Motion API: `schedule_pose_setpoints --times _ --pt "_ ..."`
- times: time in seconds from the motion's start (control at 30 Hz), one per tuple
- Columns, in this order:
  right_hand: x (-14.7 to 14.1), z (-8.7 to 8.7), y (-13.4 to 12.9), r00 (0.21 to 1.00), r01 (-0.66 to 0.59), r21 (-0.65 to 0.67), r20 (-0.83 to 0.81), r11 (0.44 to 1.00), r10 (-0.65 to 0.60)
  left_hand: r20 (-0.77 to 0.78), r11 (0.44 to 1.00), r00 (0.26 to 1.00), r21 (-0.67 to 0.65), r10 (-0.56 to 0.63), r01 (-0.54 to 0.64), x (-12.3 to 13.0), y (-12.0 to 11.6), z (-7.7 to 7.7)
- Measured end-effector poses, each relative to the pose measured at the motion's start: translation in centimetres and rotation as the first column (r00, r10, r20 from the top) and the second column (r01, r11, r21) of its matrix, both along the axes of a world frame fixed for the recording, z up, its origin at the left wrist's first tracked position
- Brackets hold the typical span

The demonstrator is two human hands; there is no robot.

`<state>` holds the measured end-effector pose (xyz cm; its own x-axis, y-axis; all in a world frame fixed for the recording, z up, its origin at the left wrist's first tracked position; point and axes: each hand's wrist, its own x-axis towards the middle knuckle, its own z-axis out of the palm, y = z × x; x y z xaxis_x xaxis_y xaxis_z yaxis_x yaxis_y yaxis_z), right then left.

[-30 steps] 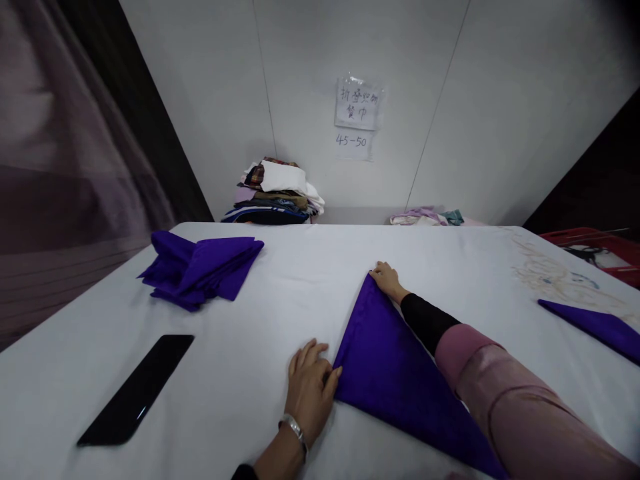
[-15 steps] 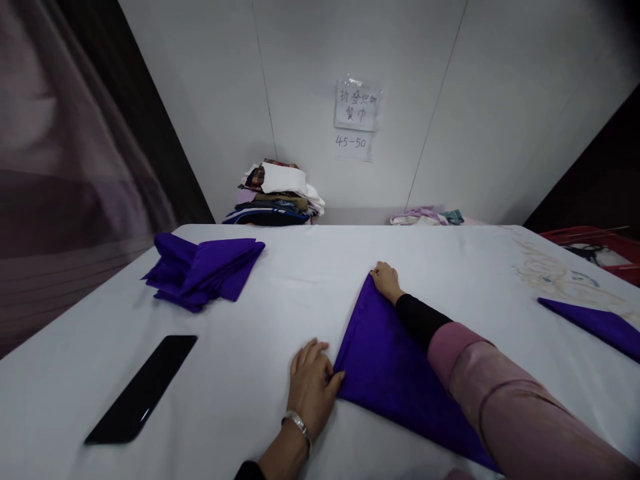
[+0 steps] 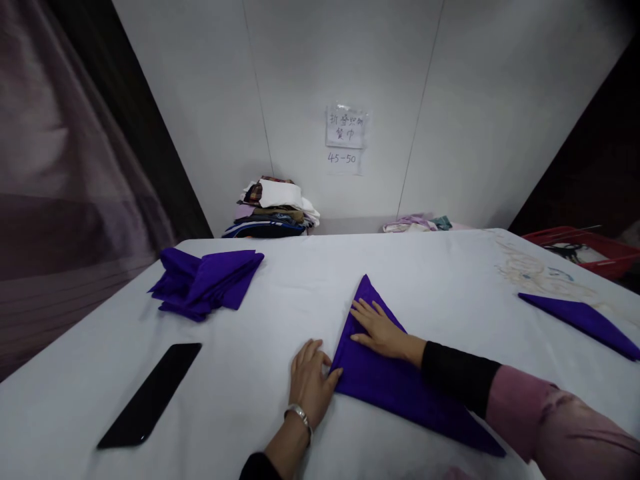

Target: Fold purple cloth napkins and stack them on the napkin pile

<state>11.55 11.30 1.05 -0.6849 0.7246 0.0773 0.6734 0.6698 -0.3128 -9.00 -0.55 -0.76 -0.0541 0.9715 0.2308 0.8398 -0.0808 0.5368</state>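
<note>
A purple napkin (image 3: 395, 393) lies folded into a triangle on the white table, its top point up and away from me. My left hand (image 3: 311, 383), with a silver bracelet at the wrist, is at the napkin's left corner. Its thumb and bent index finger close on that corner, while the other fingers rest on the tabletop. My right hand (image 3: 379, 328) lies flat on the upper part of the napkin, fingers spread, palm down near the left edge. My right forearm hides part of the napkin's right side.
Loose purple napkins (image 3: 207, 283) lie at the far left, above a black phone-like slab (image 3: 153, 397). Another folded purple napkin (image 3: 580, 323) is at the right. Beyond the table (image 3: 300, 280) stand a stack of folded clothes (image 3: 275, 207) and a red basket (image 3: 613, 267).
My right hand has left the napkin's top point and come down toward me onto its surface, now flat. My left hand stays at the left corner. The view has tilted slightly.
</note>
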Motion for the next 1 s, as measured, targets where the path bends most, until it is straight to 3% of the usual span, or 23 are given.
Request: schedule_pose_setpoints --times 0.07,0.17,0.3,0.43,0.63,0.73,0.87,1.0 --pt "0.1 0.0 -0.9 0.998 0.006 -0.028 0.067 1.000 -0.004 -0.002 1.000 1.000 -0.020 -0.003 0.003 0.1 0.1 0.2" --pt "0.2 0.5 -0.2 0.991 0.059 -0.056 0.120 0.997 -0.052 -0.001 0.999 1.000 -0.041 0.003 -0.003 0.2 0.1 0.5" --pt "-0.3 0.9 1.6 0.991 0.093 -0.027 0.101 0.995 -0.090 0.014 1.000 1.000 -0.027 -0.014 0.014 0.3 0.1 0.5" --pt "-0.4 0.4 2.6 0.975 0.177 -0.051 0.147 0.983 -0.168 0.039 0.999 0.999 -0.013 -0.030 0.031 0.2 0.1 0.4" --pt "-0.3 1.0 2.5 0.973 0.201 -0.073 0.132 0.977 -0.190 0.072 0.998 0.996 -0.001 -0.060 0.060 0.2 0.2 0.6" --pt "-0.3 2.2 0.0 0.981 0.165 -0.063 0.115 0.984 -0.157 0.089 0.998 0.994 0.020 -0.067 0.066 0.2 0.2 0.9" --pt "1.9 3.2 -6.6 0.999 0.008 -0.044 0.039 0.999 -0.007 0.079 0.998 0.995 0.007 -0.060 0.060 0.3 -0.5 1.4" --pt "6.8 2.4 -13.2 0.993 0.117 -0.023 0.019 0.993 -0.117 0.043 0.987 0.998 -0.151 0.054 -0.047 0.5 -1.5 1.7"
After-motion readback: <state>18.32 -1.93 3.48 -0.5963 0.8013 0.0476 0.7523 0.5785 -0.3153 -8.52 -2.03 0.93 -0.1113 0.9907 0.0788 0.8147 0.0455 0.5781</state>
